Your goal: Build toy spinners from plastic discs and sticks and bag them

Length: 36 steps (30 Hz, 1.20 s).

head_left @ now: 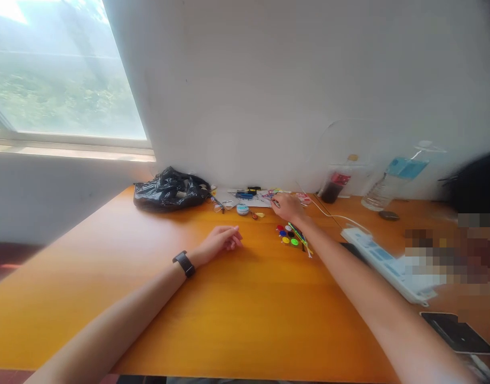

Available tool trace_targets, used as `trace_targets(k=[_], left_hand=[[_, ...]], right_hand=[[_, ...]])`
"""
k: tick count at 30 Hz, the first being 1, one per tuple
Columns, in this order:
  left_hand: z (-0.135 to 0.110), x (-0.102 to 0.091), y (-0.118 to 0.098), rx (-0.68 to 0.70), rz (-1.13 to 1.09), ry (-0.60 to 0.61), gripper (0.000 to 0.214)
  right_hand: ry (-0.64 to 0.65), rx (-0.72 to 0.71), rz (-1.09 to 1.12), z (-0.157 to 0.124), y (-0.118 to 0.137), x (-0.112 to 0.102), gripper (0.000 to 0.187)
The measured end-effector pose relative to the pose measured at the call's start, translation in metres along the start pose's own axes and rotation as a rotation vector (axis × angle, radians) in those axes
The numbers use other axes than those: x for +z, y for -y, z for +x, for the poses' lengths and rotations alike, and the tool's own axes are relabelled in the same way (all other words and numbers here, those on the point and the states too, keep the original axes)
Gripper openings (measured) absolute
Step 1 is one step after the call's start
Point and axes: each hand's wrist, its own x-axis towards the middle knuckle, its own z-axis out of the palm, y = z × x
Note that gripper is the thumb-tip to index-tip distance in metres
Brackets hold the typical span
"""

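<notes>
My right hand (288, 206) reaches to the small items near the wall, its fingers curled down and pinched together. Whatever lies between its fingertips is hidden. Under it is a white sheet (265, 202) with small coloured pieces. My left hand (221, 240) rests on the table, loosely closed, with nothing visible in it. Below my right wrist lie several round coloured pieces, among them a yellow one (285, 240) and a green one (294, 242). Thin coloured sticks (303, 239) lie beside them. A small round light-blue tin (242, 209) sits between the hands, farther back.
A black plastic bag (168, 191) lies at the back left. At the right stand a dark drink bottle (332, 189) and a clear water bottle (379, 192). A white power strip (383, 264) and a phone (457, 333) lie along the right side of the wooden table (229, 320).
</notes>
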Motion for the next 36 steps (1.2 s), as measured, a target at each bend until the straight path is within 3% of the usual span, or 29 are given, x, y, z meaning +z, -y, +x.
trace_targets(k=[5, 17, 23, 26, 28, 30, 32, 36], left_hand=[[-0.001, 0.000, -0.001, -0.004, -0.006, 0.001, 0.050], [-0.001, 0.001, -0.002, 0.018, 0.024, 0.004, 0.048], [-0.004, 0.001, -0.005, 0.046, 0.092, 0.027, 0.049], [-0.005, 0.004, -0.005, 0.059, 0.167, 0.048, 0.051], [-0.006, 0.006, -0.003, 0.075, 0.244, 0.069, 0.052], [-0.008, 0.008, 0.000, 0.141, 0.377, 0.086, 0.050], [-0.012, 0.011, 0.005, 0.264, 0.552, 0.103, 0.045], [-0.022, 0.022, 0.011, 0.523, 0.798, 0.234, 0.035]], right_hand=[[-0.021, -0.091, 0.068, 0.004, 0.012, 0.002, 0.036], [0.078, -0.198, 0.125, 0.056, 0.058, 0.034, 0.044], [-0.022, -0.245, 0.244, 0.068, 0.083, 0.019, 0.045], [-0.132, -0.204, 0.410, 0.059, 0.100, 0.003, 0.034], [-0.201, -0.088, 0.821, 0.048, 0.113, -0.006, 0.022], [-0.131, 0.091, 1.257, 0.034, 0.125, -0.014, 0.018], [0.084, 0.228, 1.579, 0.018, 0.135, -0.017, 0.021], [0.468, 0.350, 1.864, -0.012, 0.154, -0.011, 0.017]])
